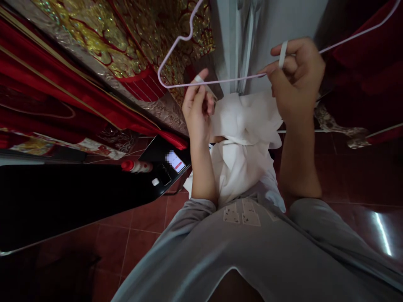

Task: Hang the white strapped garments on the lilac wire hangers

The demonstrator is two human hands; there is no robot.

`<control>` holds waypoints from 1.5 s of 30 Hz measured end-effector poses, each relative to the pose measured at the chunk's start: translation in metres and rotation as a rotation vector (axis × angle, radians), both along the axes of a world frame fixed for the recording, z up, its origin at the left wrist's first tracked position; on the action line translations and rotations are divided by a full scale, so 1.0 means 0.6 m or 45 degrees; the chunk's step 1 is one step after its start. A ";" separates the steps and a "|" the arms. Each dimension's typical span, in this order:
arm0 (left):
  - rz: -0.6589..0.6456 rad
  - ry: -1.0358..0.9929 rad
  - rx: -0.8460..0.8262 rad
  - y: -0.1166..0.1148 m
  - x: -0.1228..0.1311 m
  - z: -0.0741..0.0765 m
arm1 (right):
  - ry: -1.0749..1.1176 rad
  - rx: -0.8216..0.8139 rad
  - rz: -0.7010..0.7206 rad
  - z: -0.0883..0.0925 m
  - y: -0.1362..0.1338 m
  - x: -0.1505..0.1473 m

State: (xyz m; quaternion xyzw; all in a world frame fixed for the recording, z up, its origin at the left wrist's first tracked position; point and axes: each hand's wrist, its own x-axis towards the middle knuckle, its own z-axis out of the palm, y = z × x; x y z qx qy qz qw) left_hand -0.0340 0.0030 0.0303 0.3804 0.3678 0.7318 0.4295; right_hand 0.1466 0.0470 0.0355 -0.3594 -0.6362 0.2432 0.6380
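A thin pale-pink clothes hanger (226,79) spans both hands in front of me, its left corner free and its hook end above the view. My left hand (198,105) is closed loosely at the bar near that corner, fingers curled, with a narrow white band across the index finger. My right hand (297,77) is closed round the bar farther right, and a white band (283,54) loops over its fingers. Below the bar, white cloth (242,121) hangs in bunched folds between my forearms. Whether the bands join this cloth is hidden.
Red and gold sequinned garments (138,37) hang at the left, dark red ones (368,71) at the right. A black table (78,188) bears a red-capped bottle (137,166), a lit phone (176,162) and a small white case (155,182). Red tiles (146,214) cover the floor.
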 end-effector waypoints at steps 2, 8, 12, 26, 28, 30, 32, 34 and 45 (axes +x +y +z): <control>0.120 -0.044 0.026 0.001 -0.012 -0.004 | -0.004 -0.037 -0.009 0.003 -0.001 -0.006; 0.649 0.037 0.148 0.006 -0.076 -0.032 | 0.081 -0.024 0.027 -0.006 0.007 -0.007; 0.811 0.216 0.180 0.008 -0.108 -0.046 | 0.114 -0.015 0.032 -0.011 0.015 -0.002; 0.525 0.265 0.209 0.011 -0.136 -0.050 | 0.051 -0.073 -0.006 -0.016 0.013 0.011; 0.448 0.235 0.224 0.015 -0.131 -0.040 | 0.030 -0.095 -0.019 -0.015 0.013 0.015; 0.357 0.179 0.175 0.018 -0.118 -0.020 | 0.021 -0.093 -0.014 -0.014 0.012 0.016; 0.269 0.140 0.088 0.019 -0.101 0.007 | 0.019 -0.092 -0.022 -0.013 0.010 0.017; 0.218 0.131 0.031 0.019 -0.088 0.036 | 0.024 -0.088 -0.052 -0.013 0.008 0.015; -0.135 1.041 0.435 0.105 -0.112 0.077 | 0.047 0.032 -0.042 -0.019 0.005 0.006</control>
